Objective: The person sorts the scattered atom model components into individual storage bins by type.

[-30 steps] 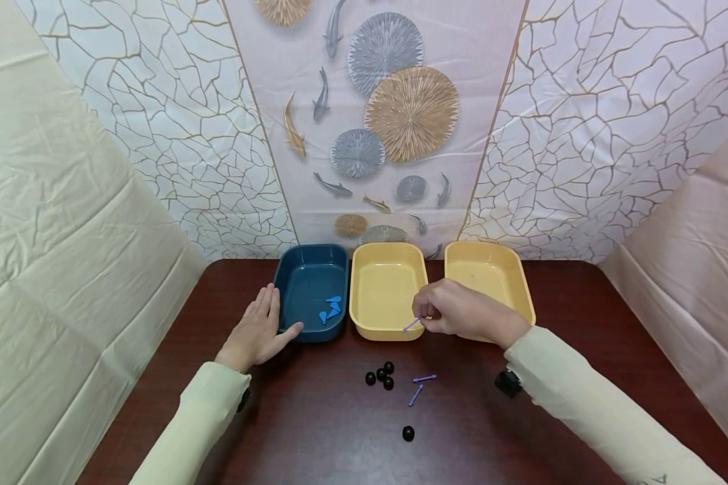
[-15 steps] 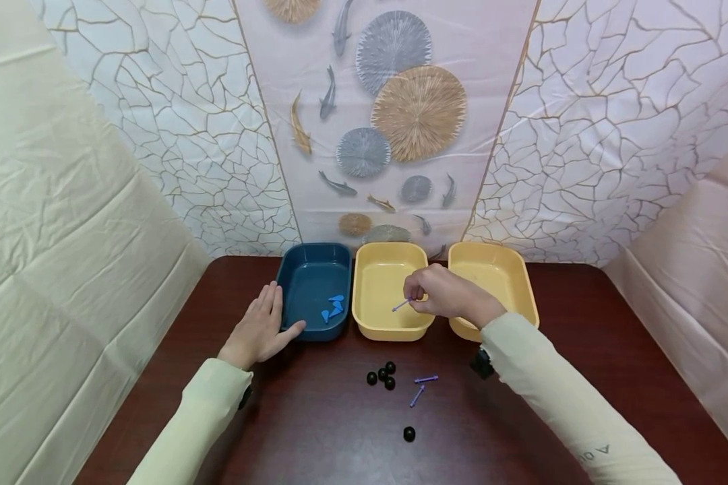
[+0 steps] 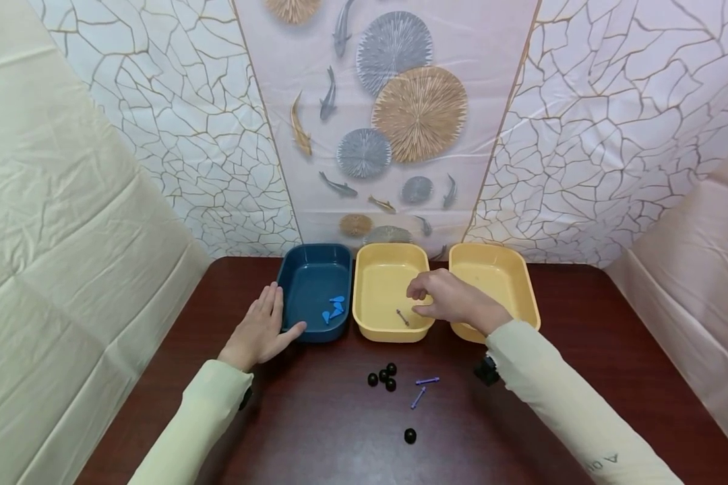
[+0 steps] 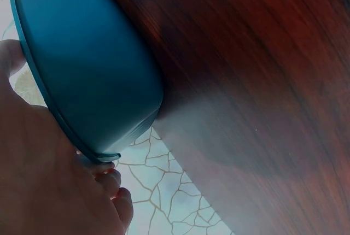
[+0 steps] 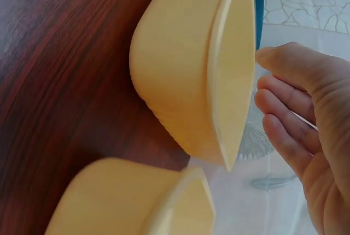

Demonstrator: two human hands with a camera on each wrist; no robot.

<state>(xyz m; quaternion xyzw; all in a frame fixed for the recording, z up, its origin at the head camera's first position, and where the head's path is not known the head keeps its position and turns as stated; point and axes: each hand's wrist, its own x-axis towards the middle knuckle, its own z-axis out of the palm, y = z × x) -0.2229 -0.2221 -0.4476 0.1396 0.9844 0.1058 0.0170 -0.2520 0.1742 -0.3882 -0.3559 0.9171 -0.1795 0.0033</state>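
Note:
My left hand rests on the near left corner of the blue tray, its thumb over the rim and fingers straight along the side. Several small blue teardrop-shaped pieces lie in that tray. Above the right side of the middle yellow tray, my right hand hovers with thumb and fingers parted, holding nothing. Below its fingertips a small purple rod with knobbed ends is in the middle tray. In the right wrist view, the loosely bent fingers are beside that tray's rim.
A second yellow tray stands at the right, partly behind my right forearm. On the dark wooden table lie two more purple rods, a cluster of black balls and one separate black ball. Patterned cloth hangs behind.
My right hand moved left over the middle yellow tray with a purple rod, then its fingers parted and let the rod go into the tray. My left hand stayed on the blue tray.

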